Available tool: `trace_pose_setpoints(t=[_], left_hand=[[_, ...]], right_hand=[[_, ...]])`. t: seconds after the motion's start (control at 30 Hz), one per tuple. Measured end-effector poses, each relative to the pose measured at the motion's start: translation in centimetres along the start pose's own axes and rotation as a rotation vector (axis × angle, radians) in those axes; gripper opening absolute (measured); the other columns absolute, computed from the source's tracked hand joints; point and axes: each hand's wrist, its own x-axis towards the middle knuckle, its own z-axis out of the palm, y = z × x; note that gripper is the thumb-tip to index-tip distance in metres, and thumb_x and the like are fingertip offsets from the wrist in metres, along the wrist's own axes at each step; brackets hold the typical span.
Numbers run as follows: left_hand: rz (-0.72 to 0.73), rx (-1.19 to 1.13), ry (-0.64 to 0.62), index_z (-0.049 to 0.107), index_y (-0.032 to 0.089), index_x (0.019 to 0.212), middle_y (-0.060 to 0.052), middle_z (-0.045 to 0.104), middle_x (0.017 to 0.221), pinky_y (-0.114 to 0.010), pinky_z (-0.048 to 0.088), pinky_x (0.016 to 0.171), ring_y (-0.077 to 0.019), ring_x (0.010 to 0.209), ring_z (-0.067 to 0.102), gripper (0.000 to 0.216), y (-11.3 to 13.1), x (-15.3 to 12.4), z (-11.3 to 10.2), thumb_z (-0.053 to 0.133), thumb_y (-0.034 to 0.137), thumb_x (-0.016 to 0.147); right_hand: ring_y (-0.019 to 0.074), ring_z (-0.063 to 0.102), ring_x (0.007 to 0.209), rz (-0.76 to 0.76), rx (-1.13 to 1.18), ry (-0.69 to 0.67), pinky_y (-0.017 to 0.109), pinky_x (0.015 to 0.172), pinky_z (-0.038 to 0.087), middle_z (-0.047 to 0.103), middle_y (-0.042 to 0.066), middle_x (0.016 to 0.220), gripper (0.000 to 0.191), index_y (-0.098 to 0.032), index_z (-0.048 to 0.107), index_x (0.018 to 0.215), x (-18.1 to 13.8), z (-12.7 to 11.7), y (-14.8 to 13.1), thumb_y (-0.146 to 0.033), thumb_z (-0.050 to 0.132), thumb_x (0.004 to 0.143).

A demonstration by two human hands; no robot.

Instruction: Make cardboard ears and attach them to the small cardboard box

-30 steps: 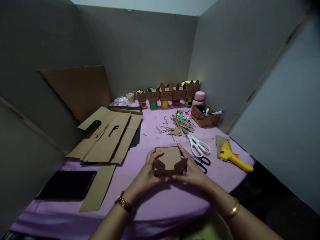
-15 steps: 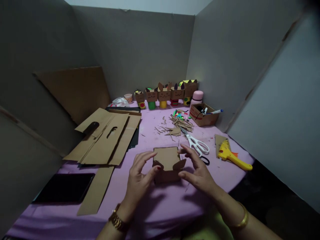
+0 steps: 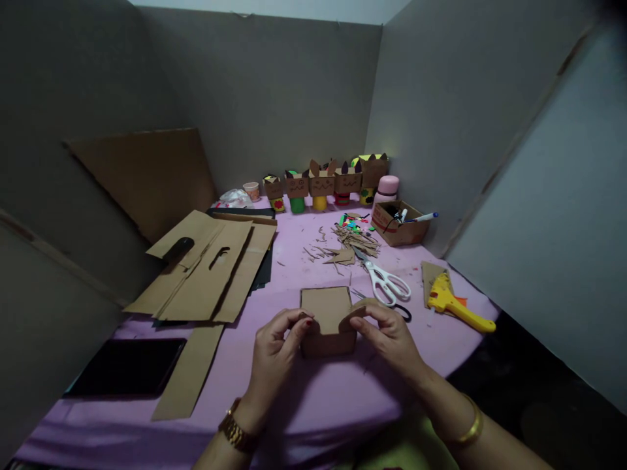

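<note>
A small brown cardboard box (image 3: pixel 327 320) with two ear-shaped flaps on its near edge sits on the purple tablecloth (image 3: pixel 313 385). My left hand (image 3: pixel 274 349) pinches the box's left ear between thumb and fingers. My right hand (image 3: pixel 389 333) pinches the right ear the same way. A gold watch is on my left wrist and a gold bangle on my right.
Flat cardboard sheets (image 3: pixel 206 267) lie at the left, with a dark tablet (image 3: pixel 127 367) and a cardboard strip (image 3: pixel 189 372) nearer. White scissors (image 3: pixel 385 281), a yellow glue gun (image 3: pixel 453 301), cardboard scraps (image 3: pixel 350 245), a pen box (image 3: pixel 399 223) and a row of cardboard figures (image 3: pixel 323 183) stand behind.
Both hands let go of the box's sides, opened briefly, and now pinch the two ear flaps on its near edge. The box stayed in place.
</note>
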Motion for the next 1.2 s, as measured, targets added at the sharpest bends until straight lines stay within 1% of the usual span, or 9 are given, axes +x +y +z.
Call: trace_pose_setpoints(t=[0.63, 0.73, 0.8, 0.87, 0.93, 1.0, 1.07, 1.13, 1.2], left_hand=[[-0.004, -0.028, -0.014, 0.067, 0.019, 0.077, -0.001, 0.066, 0.071, -0.026, 0.049, 0.066, -0.0162, 0.069, 0.062, 0.015, 0.0, -0.2, 0.0, 0.058, 0.027, 0.086], [0.042, -0.023, -0.022, 0.069, 0.020, 0.078, -0.004, 0.067, 0.082, -0.029, 0.048, 0.076, -0.0190, 0.082, 0.063, 0.015, -0.2, -0.1, -0.3, 0.060, 0.029, 0.086], [0.072, -0.017, -0.009, 0.069, 0.022, 0.091, -0.007, 0.066, 0.101, -0.031, 0.046, 0.083, -0.0219, 0.098, 0.059, 0.013, -0.6, 0.1, -0.7, 0.061, 0.031, 0.084], [0.093, -0.016, 0.005, 0.061, 0.026, 0.113, -0.009, 0.059, 0.120, -0.034, 0.044, 0.087, -0.0242, 0.111, 0.054, 0.033, -1.3, 0.2, -1.1, 0.065, 0.035, 0.081], [0.090, -0.012, -0.023, 0.048, 0.030, 0.130, -0.010, 0.048, 0.136, -0.038, 0.041, 0.095, -0.0271, 0.122, 0.046, 0.060, -2.2, 0.3, -1.5, 0.071, 0.039, 0.075], [0.032, -0.008, -0.107, 0.034, 0.032, 0.140, -0.011, 0.034, 0.149, -0.045, 0.033, 0.105, -0.0309, 0.134, 0.034, 0.084, -3.0, 0.4, -1.8, 0.077, 0.040, 0.068], [-0.079, -0.021, -0.214, 0.021, 0.030, 0.146, -0.013, 0.024, 0.154, -0.048, 0.028, 0.110, -0.0341, 0.139, 0.025, 0.105, -3.5, 0.4, -1.7, 0.082, 0.035, 0.062], [-0.197, -0.046, -0.303, 0.008, 0.026, 0.150, -0.018, 0.030, 0.151, -0.049, 0.034, 0.106, -0.0366, 0.137, 0.031, 0.118, -3.7, 0.6, -1.4, 0.084, 0.028, 0.059], [-0.287, -0.092, -0.351, -0.001, 0.023, 0.150, -0.020, 0.043, 0.142, -0.049, 0.041, 0.101, -0.0366, 0.129, 0.043, 0.121, -3.5, 0.8, -1.1, 0.082, 0.025, 0.061]], right_hand=[[0.0182, 0.061, 0.075, 0.017, 0.006, -0.024, 0.030, 0.071, 0.046, 0.066, 0.003, 0.075, 0.023, -0.022, 0.070, 0.075, 0.1, 0.0, -0.2, -0.034, 0.057, 0.089], [0.0195, 0.061, 0.082, 0.020, -0.002, 0.006, 0.032, 0.076, 0.046, 0.065, 0.003, 0.080, 0.021, -0.022, 0.069, 0.080, -0.3, 0.1, 0.3, -0.038, 0.057, 0.089], [0.0214, 0.060, 0.090, 0.026, -0.012, 0.065, 0.033, 0.079, 0.046, 0.064, 0.005, 0.092, 0.024, -0.023, 0.066, 0.095, -0.6, 0.1, 0.9, -0.044, 0.062, 0.084], [0.0240, 0.058, 0.098, 0.050, -0.024, 0.120, 0.035, 0.083, 0.047, 0.060, 0.008, 0.108, 0.047, -0.025, 0.060, 0.111, -0.9, 0.1, 1.7, -0.053, 0.068, 0.075], [0.0267, 0.055, 0.106, 0.101, -0.036, 0.113, 0.038, 0.088, 0.046, 0.052, 0.010, 0.123, 0.067, -0.026, 0.052, 0.122, -1.3, 0.0, 2.4, -0.057, 0.073, 0.067], [0.0306, 0.048, 0.119, 0.186, -0.057, 0.037, 0.044, 0.099, 0.041, 0.043, 0.012, 0.137, 0.087, -0.026, 0.041, 0.134, -1.5, 0.0, 2.9, -0.054, 0.078, 0.060], [0.0333, 0.033, 0.135, 0.270, -0.080, -0.078, 0.050, 0.110, 0.028, 0.029, 0.014, 0.149, 0.106, -0.025, 0.025, 0.145, -1.5, 0.1, 3.2, -0.046, 0.082, 0.057], [0.0329, 0.017, 0.142, 0.302, -0.084, -0.160, 0.052, 0.114, 0.016, 0.019, 0.016, 0.155, 0.116, -0.022, 0.014, 0.149, -1.3, 0.3, 3.4, -0.038, 0.083, 0.058], [0.0328, 0.016, 0.143, 0.297, -0.045, -0.168, 0.052, 0.115, 0.014, 0.019, 0.016, 0.155, 0.114, -0.020, 0.013, 0.149, -0.7, 0.6, 3.4, -0.034, 0.082, 0.059]])
